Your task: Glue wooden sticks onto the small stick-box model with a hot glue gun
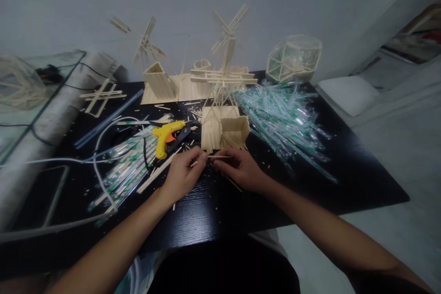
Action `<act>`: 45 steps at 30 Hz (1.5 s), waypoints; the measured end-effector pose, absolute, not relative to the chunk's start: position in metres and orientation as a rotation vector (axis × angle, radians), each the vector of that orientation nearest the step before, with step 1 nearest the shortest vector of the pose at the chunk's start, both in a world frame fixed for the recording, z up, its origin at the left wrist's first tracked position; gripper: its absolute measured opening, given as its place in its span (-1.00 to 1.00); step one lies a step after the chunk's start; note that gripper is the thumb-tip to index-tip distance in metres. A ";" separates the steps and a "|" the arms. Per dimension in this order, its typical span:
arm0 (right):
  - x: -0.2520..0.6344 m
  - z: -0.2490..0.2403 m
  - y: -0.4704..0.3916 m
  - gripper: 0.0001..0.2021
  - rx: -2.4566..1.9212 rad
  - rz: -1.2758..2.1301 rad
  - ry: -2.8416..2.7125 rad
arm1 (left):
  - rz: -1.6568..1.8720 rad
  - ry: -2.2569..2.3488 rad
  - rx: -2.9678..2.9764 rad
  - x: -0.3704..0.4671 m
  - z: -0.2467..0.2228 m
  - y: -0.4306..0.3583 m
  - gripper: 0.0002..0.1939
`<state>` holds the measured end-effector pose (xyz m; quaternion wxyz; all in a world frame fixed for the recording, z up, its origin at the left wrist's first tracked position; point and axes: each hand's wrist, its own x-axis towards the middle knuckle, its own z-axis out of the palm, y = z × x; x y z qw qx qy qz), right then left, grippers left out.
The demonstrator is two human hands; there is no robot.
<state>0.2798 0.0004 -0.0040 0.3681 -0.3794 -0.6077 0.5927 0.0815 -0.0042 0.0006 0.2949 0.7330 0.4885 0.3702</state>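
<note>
My left hand [184,170] is closed, its thumb and fingers pinching a thin wooden stick [220,156] near the table's front. The other end of that stick lies at the fingers of my right hand [243,170], which are curled around it. A second stick [235,183] pokes out below my right hand; whether it is held I cannot tell. Just beyond both hands stands a wooden stick model [212,131] with an open box of sticks [237,128] and a crossed windmill frame. To the left of it lies a yellow glue gun [168,135].
Wrapped sticks [131,165] lie at left beneath a white cable [98,170]. Empty clear wrappers [285,119] are heaped at right. Behind stand another windmill model [156,80] and a faceted clear container [296,57]. The black table [344,165] has scattered stick bits.
</note>
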 end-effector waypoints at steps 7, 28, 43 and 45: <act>0.278 -0.004 0.005 -0.58 -1.017 1.688 -1.411 | 1.040 1.228 2.082 0.083 0.004 -0.006 -0.73; 0.276 -0.009 0.009 -0.71 -0.897 1.825 -1.151 | 1.061 1.241 2.046 0.085 0.002 -0.009 -0.76; 0.276 -0.009 0.008 -0.72 -0.889 1.846 -1.024 | 1.057 1.222 2.121 0.087 0.001 -0.012 -0.78; 0.276 -0.009 0.008 -0.73 -0.902 1.829 -1.038 | 1.049 1.216 2.130 0.088 0.002 -0.012 -0.78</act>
